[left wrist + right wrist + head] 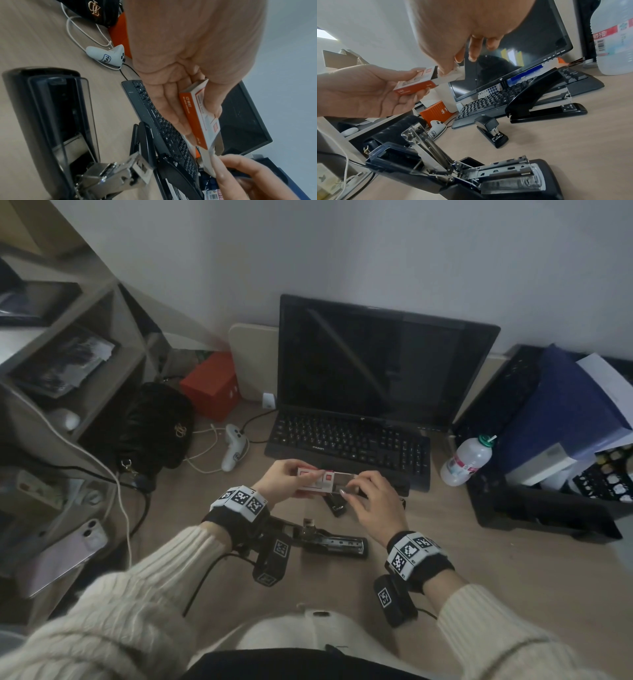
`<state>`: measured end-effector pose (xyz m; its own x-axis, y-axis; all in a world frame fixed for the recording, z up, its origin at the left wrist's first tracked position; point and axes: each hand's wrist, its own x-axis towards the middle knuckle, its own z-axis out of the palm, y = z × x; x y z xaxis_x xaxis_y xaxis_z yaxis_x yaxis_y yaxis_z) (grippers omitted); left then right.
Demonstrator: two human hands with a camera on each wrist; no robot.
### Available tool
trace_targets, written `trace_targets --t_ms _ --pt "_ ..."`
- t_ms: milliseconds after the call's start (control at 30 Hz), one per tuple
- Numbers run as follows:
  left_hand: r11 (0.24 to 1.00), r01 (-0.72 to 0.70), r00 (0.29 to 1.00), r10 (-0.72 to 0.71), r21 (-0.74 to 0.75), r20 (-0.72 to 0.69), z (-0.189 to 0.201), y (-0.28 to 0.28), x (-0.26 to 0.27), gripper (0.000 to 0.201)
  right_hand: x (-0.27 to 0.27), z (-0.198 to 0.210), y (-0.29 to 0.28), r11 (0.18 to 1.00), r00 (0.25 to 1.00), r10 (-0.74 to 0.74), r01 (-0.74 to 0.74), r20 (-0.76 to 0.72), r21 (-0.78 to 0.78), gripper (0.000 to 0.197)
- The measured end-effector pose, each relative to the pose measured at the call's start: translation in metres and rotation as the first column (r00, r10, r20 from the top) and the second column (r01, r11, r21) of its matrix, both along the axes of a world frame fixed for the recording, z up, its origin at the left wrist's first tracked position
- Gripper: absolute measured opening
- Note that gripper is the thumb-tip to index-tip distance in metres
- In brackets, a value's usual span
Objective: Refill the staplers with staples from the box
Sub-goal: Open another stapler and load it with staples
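Observation:
My left hand grips an orange and white staple box above the desk, thumb on top and fingers beneath. My right hand pinches the white inner tray, which sticks out of the box's right end. A large dark stapler lies hinged open below my hands, its metal channel bare. A small black stapler sits beyond it. A long black stapler lies with its top raised in front of the keyboard, mostly hidden by my right hand in the head view.
A keyboard and dark monitor stand behind the staplers. A water bottle and black organiser are at the right. A black bag, white controller, orange carton and cables crowd the left.

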<state>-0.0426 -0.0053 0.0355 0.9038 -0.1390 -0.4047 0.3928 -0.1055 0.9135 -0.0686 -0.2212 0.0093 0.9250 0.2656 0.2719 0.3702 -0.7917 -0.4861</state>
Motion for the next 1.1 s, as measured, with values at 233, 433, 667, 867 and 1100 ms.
trace_targets --t_ms 233,433,667,867,1100 --pt "1.000 -0.009 1.000 0.009 -0.003 -0.009 -0.0014 -0.0006 -0.0017 0.039 -0.0025 -0.0060 -0.0012 0.998 0.995 0.057 -0.059 -0.082 -0.025 0.029" --pt "1.000 0.012 1.000 -0.012 -0.012 -0.012 -0.0015 0.0002 -0.0017 0.038 -0.0046 -0.0031 0.0009 0.998 0.986 0.062 -0.062 -0.154 0.002 0.036" --pt "0.999 0.011 0.999 -0.013 -0.047 -0.040 -0.0015 -0.0029 -0.0041 0.036 -0.0030 -0.0008 0.0013 0.999 0.981 0.037 -0.039 -0.191 -0.011 0.025" --pt "0.998 0.040 0.997 -0.043 -0.040 -0.059 -0.0023 -0.0003 -0.0041 0.029 -0.0057 0.0018 0.0010 0.999 0.980 0.009 -0.017 -0.196 -0.038 0.016" --pt "0.999 0.041 0.995 -0.043 -0.019 -0.090 -0.0077 0.0027 -0.0045 0.032 -0.0082 0.0001 -0.0013 0.999 0.982 0.012 -0.005 -0.190 0.036 0.014"
